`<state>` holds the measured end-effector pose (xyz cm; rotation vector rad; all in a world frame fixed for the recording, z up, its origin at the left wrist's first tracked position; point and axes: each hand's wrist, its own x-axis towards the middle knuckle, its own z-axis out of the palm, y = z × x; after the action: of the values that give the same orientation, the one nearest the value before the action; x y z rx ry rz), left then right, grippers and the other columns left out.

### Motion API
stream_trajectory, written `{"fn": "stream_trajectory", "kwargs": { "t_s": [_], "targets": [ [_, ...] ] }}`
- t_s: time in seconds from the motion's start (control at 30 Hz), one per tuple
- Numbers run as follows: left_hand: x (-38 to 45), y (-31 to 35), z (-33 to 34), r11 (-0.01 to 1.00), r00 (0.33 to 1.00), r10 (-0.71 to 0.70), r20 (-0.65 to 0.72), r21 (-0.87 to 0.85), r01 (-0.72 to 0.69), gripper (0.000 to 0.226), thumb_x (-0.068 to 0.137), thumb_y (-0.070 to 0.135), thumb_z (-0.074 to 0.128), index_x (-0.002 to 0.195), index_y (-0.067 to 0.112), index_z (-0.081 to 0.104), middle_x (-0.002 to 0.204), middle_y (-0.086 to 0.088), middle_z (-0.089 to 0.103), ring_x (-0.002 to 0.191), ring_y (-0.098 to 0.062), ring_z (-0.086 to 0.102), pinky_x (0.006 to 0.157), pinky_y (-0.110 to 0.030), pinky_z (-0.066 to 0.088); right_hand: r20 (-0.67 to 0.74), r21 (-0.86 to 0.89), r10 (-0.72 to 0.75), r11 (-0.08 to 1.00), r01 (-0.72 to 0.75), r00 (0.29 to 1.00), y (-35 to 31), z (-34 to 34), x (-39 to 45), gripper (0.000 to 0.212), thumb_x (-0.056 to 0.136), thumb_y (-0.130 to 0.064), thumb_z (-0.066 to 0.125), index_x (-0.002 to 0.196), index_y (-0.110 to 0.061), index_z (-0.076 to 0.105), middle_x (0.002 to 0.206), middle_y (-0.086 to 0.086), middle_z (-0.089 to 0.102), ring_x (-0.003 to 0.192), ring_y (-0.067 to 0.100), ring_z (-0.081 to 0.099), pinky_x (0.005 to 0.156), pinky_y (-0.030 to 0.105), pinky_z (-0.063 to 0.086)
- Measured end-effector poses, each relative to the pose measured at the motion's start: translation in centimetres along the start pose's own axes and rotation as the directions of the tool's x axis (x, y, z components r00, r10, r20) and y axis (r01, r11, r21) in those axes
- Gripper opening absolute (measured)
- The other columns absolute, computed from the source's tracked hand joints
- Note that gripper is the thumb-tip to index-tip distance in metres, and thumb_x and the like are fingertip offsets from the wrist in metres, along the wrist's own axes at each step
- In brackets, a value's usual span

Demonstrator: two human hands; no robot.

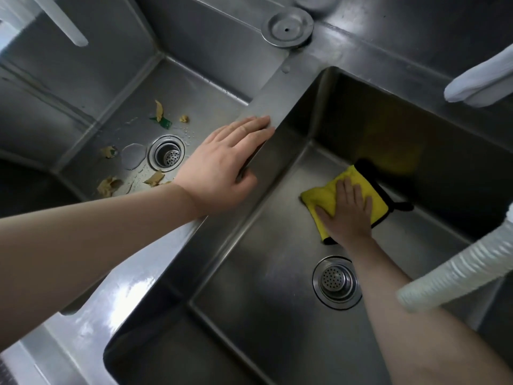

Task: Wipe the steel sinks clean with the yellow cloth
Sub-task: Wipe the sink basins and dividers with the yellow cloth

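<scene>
Yellow cloth (344, 194) pressed flat on the floor of the right steel sink (272, 273) by the right hand (347, 215), fingers spread straight, just beyond the drain strainer (336, 282), left hand (222, 165) laid open-fingered on the divider (280, 104), food scraps (111, 184) seen in the left sink (194, 87) beyond the divider.

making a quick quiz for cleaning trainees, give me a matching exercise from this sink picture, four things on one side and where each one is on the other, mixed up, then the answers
Things:
1. yellow cloth
2. left hand
3. food scraps
4. round steel cap

Places:
A. on the floor of the left sink, near its drain
B. on the ledge at the back, between the two sinks
C. resting on the divider between the sinks
D. pressed flat under the right hand on the floor of the right sink

Pairs: 1-D, 2-C, 3-A, 4-B
</scene>
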<state>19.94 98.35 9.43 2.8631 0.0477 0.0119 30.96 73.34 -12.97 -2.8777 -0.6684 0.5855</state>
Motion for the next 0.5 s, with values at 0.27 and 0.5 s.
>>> {"fn": "stream_trajectory", "kwargs": {
  "t_s": [0.27, 0.5],
  "targets": [
    [0.0, 0.1, 0.0, 1.000, 1.000, -0.013, 0.011, 0.014, 0.013, 0.072, 0.078, 0.024, 0.041, 0.149, 0.016, 0.040, 0.158, 0.000, 0.035, 0.148, -0.019, 0.028, 0.121, -0.031, 0.018, 0.033, -0.038, -0.123, 0.992, 0.124, 0.992, -1.4, 2.2, -5.4, 0.096, 0.084, -0.075, 0.017, 0.157, -0.012, 0.018, 0.164, 0.006, 0.013, 0.150, 0.031, 0.014, 0.119, 0.053, 0.006],
    [0.0, 0.4, 0.0, 0.999, 1.000, -0.013, 0.013, 0.042, 0.012, 0.072, 0.078, 0.025, 0.040, 0.149, 0.016, 0.040, 0.157, -0.002, 0.037, 0.146, -0.022, 0.032, 0.120, -0.034, 0.021, 0.132, -0.048, -0.144, 0.987, 0.152, 0.981, -3.0, 2.6, -9.1, 0.085, 0.085, -0.067, 0.034, 0.148, -0.011, 0.042, 0.153, 0.009, 0.042, 0.137, 0.034, 0.043, 0.111, 0.051, 0.017]
  ]
}}
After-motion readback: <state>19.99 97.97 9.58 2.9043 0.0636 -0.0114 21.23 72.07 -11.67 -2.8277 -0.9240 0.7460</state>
